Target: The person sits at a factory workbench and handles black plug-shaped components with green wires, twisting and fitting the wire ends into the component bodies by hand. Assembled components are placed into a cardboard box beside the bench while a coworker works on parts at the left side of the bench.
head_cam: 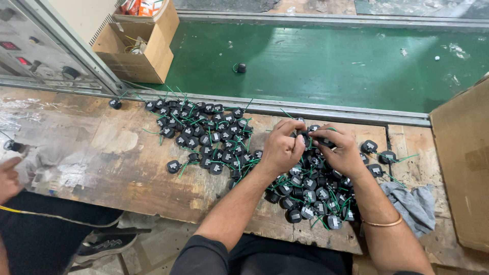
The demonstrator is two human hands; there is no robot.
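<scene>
Left grip: the left hand [281, 147] is curled, its fingertips pinched narrow on a small black part [304, 136] at the far edge of the pile; the fist hides most of that part.
Right grip: the right hand [340, 150] meets it from the other side, thumb and forefinger closed on the same black part and, it seems, on its green wire; I cannot tell which.
Where the part is: between the two grips, lifted just above the near pile [310, 191], well in from the desk's near edge.
Doing it well: as I judge it, hold the body still with the left grip and let the right do the fine work, keeping the wire straight and both wrists low over the pile so that a dropped part lands among its fellows.
Left of the grips: a second spread of black parts [206, 135] with green leads, some touching, a few lone ones at its fringe.
Right of the grips: several loose parts [379, 153], then a grey rag [413, 203] and the wall of a cardboard box [463, 163].
Beyond the grips: a metal rail [326, 111], green floor, an open carton [140, 48].
In the way: tangled green leads under both wrists may snag; another person's hand [7, 178] rests far to the left on the worn wooden desk [102, 158].
</scene>
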